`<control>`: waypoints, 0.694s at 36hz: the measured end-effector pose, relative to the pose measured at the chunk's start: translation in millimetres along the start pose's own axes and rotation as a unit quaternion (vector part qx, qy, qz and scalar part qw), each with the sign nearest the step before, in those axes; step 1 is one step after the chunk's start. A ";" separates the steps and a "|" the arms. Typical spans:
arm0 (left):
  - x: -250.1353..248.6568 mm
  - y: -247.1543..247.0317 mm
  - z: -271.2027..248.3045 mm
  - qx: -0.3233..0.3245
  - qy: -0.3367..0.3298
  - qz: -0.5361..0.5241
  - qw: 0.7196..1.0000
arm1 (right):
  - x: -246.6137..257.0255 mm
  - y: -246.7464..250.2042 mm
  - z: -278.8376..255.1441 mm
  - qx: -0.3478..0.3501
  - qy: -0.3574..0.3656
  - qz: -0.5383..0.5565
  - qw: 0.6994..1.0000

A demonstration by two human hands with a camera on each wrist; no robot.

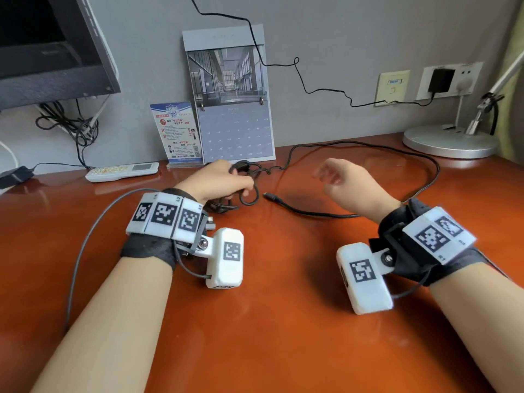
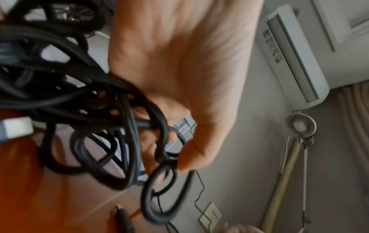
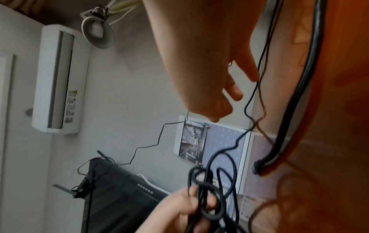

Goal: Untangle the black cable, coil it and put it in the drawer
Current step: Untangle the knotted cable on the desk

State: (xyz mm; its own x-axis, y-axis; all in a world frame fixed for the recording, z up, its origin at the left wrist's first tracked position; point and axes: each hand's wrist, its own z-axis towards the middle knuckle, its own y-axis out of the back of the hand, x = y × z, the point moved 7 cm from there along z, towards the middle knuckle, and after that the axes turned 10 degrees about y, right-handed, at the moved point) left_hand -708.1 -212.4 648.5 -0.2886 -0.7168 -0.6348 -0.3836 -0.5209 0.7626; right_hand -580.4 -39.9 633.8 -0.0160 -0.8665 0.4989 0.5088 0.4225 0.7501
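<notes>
So left hand grips the tangled black rubber cable bundle, knot mostly hidden; right hand hovers loose, blurry, over the glossy reddish wooden bench.

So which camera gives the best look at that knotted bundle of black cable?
The left wrist view: the tangle fills it, gripped by the left hand. The head view shows it small and half hidden. The right wrist view catches only some loops.
</notes>
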 end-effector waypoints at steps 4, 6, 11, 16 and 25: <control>-14.7 -17.2 -11.5 0.100 -0.039 -0.040 0.993 | 16.4 -10.0 -0.6 -0.002 0.028 0.073 0.997; -20.2 -25.1 -14.6 0.141 -0.051 -0.070 0.986 | 19.2 -15.6 -0.1 -0.004 0.024 0.105 0.994; -31.4 -37.5 -18.0 0.133 -0.073 -0.034 0.988 | 24.8 -21.8 -1.0 -0.016 -0.003 0.187 0.982; -32.7 -39.7 -16.6 0.108 -0.072 -0.039 0.991 | 24.7 -19.2 -0.7 -0.048 -0.003 0.160 0.986; -37.2 -25.2 -17.2 0.070 -0.086 -0.107 0.988 | 8.5 -21.9 -2.4 -0.026 -0.068 0.140 0.987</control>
State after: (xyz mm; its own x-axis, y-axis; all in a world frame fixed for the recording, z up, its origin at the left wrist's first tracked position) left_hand -672.7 -180.6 655.0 -0.3274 -0.5017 -0.8007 -0.5663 -0.5741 0.5913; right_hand -589.6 -57.2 620.6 0.0187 -0.6723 0.7401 0.5522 0.6240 0.5529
